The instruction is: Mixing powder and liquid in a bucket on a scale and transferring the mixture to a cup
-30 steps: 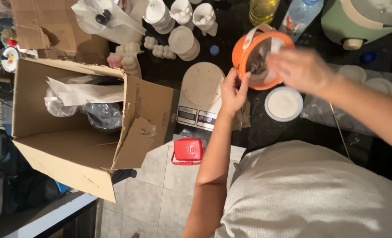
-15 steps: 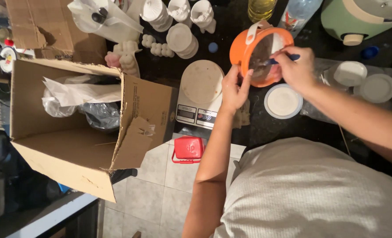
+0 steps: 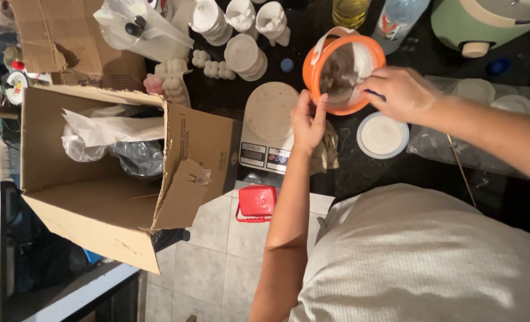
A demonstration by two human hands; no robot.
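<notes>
Head view: upper centre of frame, the left hand (image 3: 308, 121) pinches the rim of an orange mixing bowl (image 3: 342, 71) while the right hand (image 3: 396, 92), closed on a small blue-handled tool, works inside. Bowl looks soft and flexible, light; best held at its rim.

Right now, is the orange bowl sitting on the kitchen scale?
No. The orange bowl is held right of the kitchen scale, whose round platform is bare, steadied by the left hand.
</notes>
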